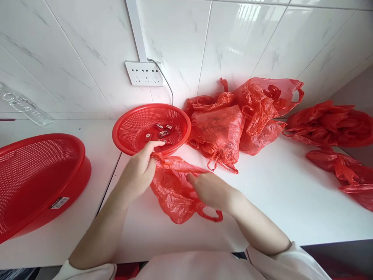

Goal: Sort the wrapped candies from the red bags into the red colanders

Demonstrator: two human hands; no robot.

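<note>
A red plastic bag (177, 194) hangs between my two hands over the white table, its mouth spread and one loop handle dangling at the right. My left hand (141, 169) pinches the bag's left edge, and its index finger reaches over the rim of a small red basket (125, 128). Inside that basket lie several small dark-red wrapped packets (163, 133). At the bag's right side, my right hand (211, 190) is closed on the thin plastic, its fingertips partly hidden by the bag.
Filled red bags (217, 128) stand against the tiled wall, with more crumpled red bags (329, 124) farther right. A larger red basket (70, 179) sits at the left, a clear plastic bottle (27, 109) behind it. A power strip (145, 74) is on the wall, its cable hanging behind the small basket.
</note>
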